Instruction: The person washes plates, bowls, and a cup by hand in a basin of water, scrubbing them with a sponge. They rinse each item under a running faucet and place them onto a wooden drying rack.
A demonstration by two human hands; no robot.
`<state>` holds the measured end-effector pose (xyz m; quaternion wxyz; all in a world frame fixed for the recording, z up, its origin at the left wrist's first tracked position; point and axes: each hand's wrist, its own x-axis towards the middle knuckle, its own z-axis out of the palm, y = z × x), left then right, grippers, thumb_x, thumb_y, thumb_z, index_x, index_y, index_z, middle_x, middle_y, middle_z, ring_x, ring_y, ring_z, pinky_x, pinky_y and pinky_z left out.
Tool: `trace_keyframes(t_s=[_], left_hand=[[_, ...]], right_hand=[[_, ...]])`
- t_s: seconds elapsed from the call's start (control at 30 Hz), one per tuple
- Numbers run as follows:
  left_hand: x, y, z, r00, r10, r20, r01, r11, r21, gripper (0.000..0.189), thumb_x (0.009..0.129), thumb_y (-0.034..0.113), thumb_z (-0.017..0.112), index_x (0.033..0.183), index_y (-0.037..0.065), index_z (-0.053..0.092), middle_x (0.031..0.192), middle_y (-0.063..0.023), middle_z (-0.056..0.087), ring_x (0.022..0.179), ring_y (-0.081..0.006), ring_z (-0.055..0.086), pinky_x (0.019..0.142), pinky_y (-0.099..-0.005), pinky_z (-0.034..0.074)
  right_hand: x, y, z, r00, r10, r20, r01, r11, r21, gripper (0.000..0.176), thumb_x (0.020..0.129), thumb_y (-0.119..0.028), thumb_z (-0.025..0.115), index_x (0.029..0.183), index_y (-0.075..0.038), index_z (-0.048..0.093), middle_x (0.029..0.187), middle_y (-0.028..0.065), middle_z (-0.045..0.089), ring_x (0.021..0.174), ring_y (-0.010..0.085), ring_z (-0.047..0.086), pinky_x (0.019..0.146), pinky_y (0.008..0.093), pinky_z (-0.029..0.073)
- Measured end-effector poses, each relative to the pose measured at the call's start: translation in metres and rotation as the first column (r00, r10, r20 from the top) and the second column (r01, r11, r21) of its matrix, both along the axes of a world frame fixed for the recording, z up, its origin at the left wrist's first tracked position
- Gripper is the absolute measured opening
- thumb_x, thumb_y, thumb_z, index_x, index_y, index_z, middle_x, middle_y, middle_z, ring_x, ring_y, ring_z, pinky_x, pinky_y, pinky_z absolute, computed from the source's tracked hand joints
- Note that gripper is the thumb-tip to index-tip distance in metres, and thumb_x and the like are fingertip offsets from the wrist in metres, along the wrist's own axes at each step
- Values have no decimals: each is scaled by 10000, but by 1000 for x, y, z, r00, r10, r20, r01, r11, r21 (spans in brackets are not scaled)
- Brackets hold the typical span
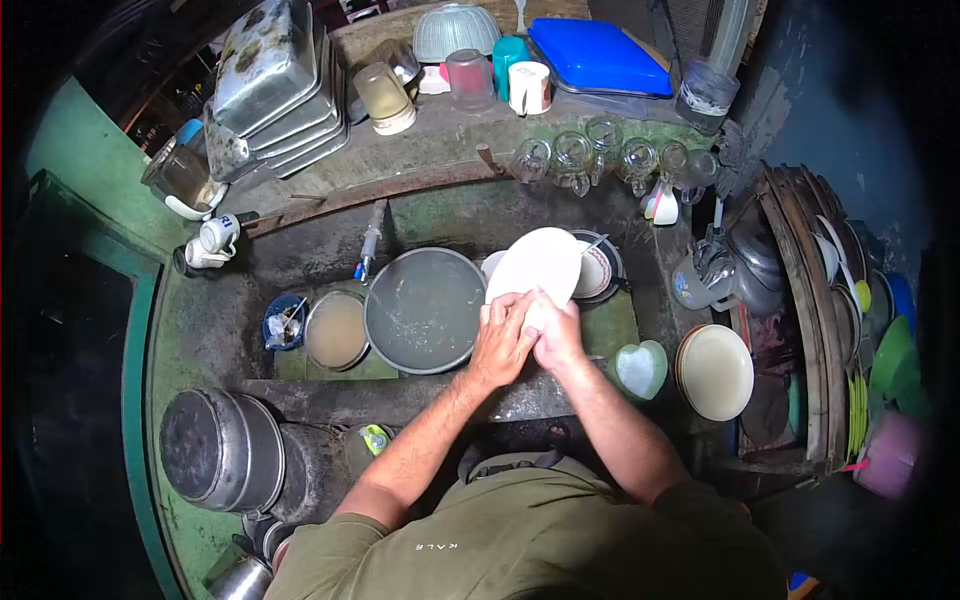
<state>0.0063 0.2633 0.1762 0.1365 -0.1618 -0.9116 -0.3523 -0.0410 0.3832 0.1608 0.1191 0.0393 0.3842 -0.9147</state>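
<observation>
A white oval plate [540,262] is held up over the sink, tilted, by its near end. My left hand [503,335] lies against its lower left edge, fingers bent together over the rim. Beside it, touching, my right hand [556,330] is closed around the plate's lower right edge. Just left of the plate stands a large round basin [425,310] of cloudy grey water. Behind the plate on the right, a bowl [593,272] with a patterned rim and a spoon sits in a dark pan, partly hidden.
A pot of brownish water [337,330] and a blue container [285,322] stand at left. Stacked plates [715,372] and a heart-shaped dish [640,369] lie right. Glass mugs [573,152] hang from the back ledge. A large pot [222,450] is at front left.
</observation>
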Motion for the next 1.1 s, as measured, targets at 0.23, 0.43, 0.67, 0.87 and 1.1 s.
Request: trace_keyframes(t_s=[0.23,0.43,0.67,0.87,1.1], left_hand=[[-32,-47,-54,744,-527,410,-582,-210,786,359,968,168,501,1283,7,444,1217,-160,576,1084,-288,600,947,-453,496],[-30,-49,-10,921,-243,303,-335,-99,937,269,961,156,500,1199,33,482,1200,-147,576,1123,-282,580,962,-476,492],[-5,-14,-9,933,-148,327,-196,551,811,333,773,27,631,1079,49,501,952,-21,540,890,-119,526,801,-281,452],[3,-35,4,974,-13,225,-112,838,534,304,683,72,637,957,32,510,873,-61,565,849,-148,545,747,-316,472],[5,-50,6,974,-53,219,-81,825,559,242,798,153,671,952,32,529,836,-60,603,805,-161,584,726,-351,483]], right_hand=[[-17,63,-8,976,146,161,-120,980,-158,494,970,-292,515,1324,45,445,1234,138,586,1096,241,598,935,371,498],[-25,70,-53,965,-212,-152,235,452,860,203,861,-196,602,895,-6,665,861,158,689,778,295,660,733,393,501],[-34,0,36,313,367,-876,752,467,465,204,784,-104,612,965,-40,680,1059,113,678,1079,325,602,976,537,393],[-35,-12,38,249,388,-888,650,612,450,156,721,-172,671,836,-70,701,879,94,688,873,293,652,835,418,494],[-73,-1,12,830,224,-510,257,659,707,141,805,-98,601,900,-36,686,898,122,705,834,209,690,774,371,545]])
